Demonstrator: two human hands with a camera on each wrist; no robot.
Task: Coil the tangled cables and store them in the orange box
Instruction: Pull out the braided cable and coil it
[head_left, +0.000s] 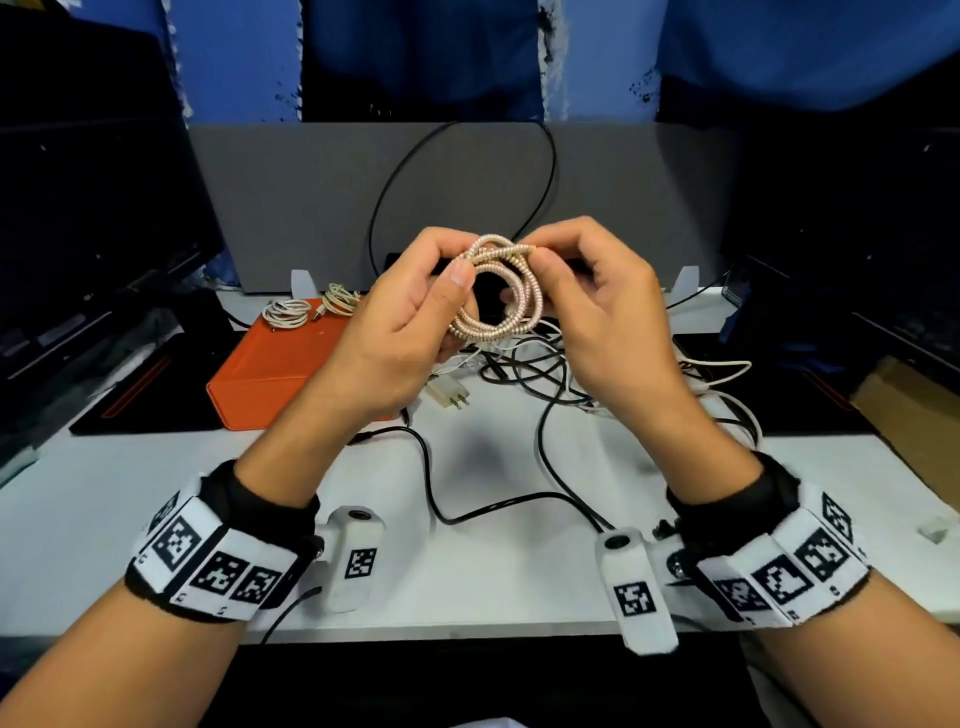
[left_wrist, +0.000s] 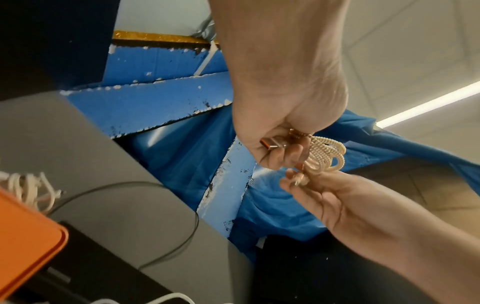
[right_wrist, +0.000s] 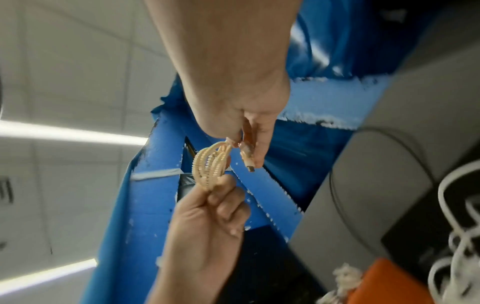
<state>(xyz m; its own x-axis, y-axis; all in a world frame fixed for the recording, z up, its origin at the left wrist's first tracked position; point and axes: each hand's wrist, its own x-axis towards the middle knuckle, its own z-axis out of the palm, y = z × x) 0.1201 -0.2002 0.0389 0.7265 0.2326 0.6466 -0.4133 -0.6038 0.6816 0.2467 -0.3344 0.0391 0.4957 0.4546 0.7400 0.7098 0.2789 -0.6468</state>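
Both hands hold one coil above the desk. The left hand (head_left: 400, 332) pinches the near-left side of the pink-gold spiral-wrapped cable (head_left: 501, 291), thumb on top and fingers curled under the loops. The right hand (head_left: 597, 306) grasps the coil's far-right side, its fingertips (head_left: 540, 254) pinching a strand laid across the top. In the left wrist view a metal USB plug (left_wrist: 272, 144) lies in the left palm; in the right wrist view a small connector (right_wrist: 248, 160) pokes out beside the right fingers.

Directly below the grip lies a tangle of black and white cables (head_left: 545, 374), with a white two-pin plug (head_left: 449, 395) at its near-left edge and one black lead (head_left: 431, 483) trailing toward the person. Left of the grip sits the orange box (head_left: 270, 374), lid on, touching a black mat. On the box's far edge rest two coiled white cables (head_left: 306, 309), side by side.

The desk (head_left: 493, 571) is white. Beyond the grip stands a grey panel (head_left: 291, 197), with a thin black cable (head_left: 467, 171) looping up in front of it. Dark monitors (head_left: 93, 218) flank both sides. Behind are blue boards and blue cloth (head_left: 415, 52); the wrist views show a pale tiled ceiling with strip lights (left_wrist: 428, 105). Both wrists wear bands printed with black-and-white markers (head_left: 218, 566).
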